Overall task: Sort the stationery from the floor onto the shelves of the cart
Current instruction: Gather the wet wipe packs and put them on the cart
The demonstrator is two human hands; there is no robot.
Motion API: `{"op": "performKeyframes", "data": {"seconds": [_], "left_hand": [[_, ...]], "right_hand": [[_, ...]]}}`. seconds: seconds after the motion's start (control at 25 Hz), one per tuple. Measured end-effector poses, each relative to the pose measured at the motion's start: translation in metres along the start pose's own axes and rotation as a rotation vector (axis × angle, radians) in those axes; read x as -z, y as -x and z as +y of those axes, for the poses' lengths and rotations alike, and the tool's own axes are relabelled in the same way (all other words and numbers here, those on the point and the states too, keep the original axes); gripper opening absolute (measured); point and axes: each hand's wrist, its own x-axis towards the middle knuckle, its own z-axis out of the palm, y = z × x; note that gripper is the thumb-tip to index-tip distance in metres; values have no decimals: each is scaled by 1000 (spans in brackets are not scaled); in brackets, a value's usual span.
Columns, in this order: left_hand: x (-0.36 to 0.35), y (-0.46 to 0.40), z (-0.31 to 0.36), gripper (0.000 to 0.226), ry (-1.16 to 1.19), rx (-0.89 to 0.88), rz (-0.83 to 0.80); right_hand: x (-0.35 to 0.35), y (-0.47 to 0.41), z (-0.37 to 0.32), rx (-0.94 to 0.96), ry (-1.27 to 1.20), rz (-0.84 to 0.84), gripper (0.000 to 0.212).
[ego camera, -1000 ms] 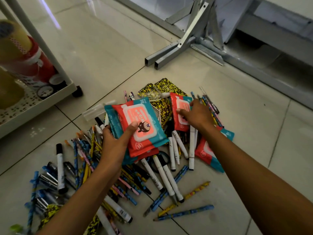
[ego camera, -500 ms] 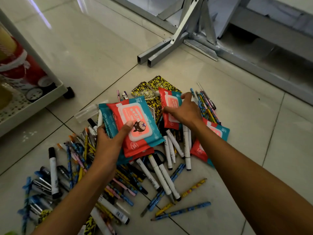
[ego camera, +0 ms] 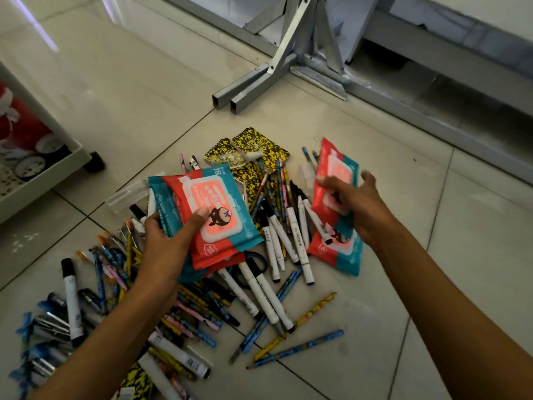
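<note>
The left hand [ego camera: 165, 243] clamps a stack of soft red-and-teal plastic wipe packs [ego camera: 212, 215], thumb on top. The right hand [ego camera: 356, 206] pinches another pack [ego camera: 336, 174] by its edge; light, slippery, floppy, best held mid-body.

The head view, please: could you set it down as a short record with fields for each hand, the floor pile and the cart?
left hand: left hand grips a stack of wipe packs, thumb on top
right hand: right hand holds a blurred raised wipe pack
floor pile: another wipe pack, white markers, pencils, yellow notebooks
cart: cart at left edge, tape rolls inside
</note>
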Motion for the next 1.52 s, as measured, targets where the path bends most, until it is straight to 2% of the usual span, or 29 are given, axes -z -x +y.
{"op": "performKeyframes", "data": {"seconds": [0.04, 0.12, 0.16, 0.24, 0.4, 0.48, 0.6, 0.72, 0.88, 1.08, 1.16, 1.28, 1.36, 1.44, 1.52], "left_hand": [[-2, 1, -1, 70, -3, 1, -7], [-7, 1, -6, 77, -8, 12, -30], [-12, 2, -8, 79, -9, 21, -38], [-21, 5, -11, 79, -15, 33, -52], [-35, 8, -17, 77, -38, 32, -82], [-39, 9, -19, 75, -39, 28, -82], [-42, 10, -21, 85, -55, 30, -90], [-43, 12, -21, 82, -61, 17, -84], [-42, 14, -22, 71, -54, 16, -76], [-35, 15, -21, 73, -44, 7, -82], [-31, 16, -21, 77, -42, 1, -94], [-23, 19, -20, 69, -24, -18, -108], [-19, 23, -18, 65, -18, -27, -128], [-9, 29, -14, 68, -14, -57, -143], [9, 31, -11, 71, 28, -92, -117]], "right_hand": [[18, 0, 12, -20, 9, 63, 92], [44, 2, 41, -29, 16, 159, 57], [51, 3, 55, -39, 31, 191, 46], [57, 2, 76, -54, 47, 219, 54], [55, -10, 90, -106, 94, 222, 113], [52, -12, 89, -97, 108, 246, 122], [43, -1, 79, -98, 83, 275, 97], [41, 0, 78, -81, 23, 313, 78], [42, 1, 70, -20, 31, 291, 79], [60, 18, 39, 173, 228, 284, 80], [62, 32, 19, 200, 166, 166, 77], [36, 60, -5, 149, -82, -227, 46], [3, 79, -10, 63, -177, -448, 34], [-34, 92, -8, 14, -205, -582, 32], [-69, 104, -5, -10, -198, -641, 32]]}}
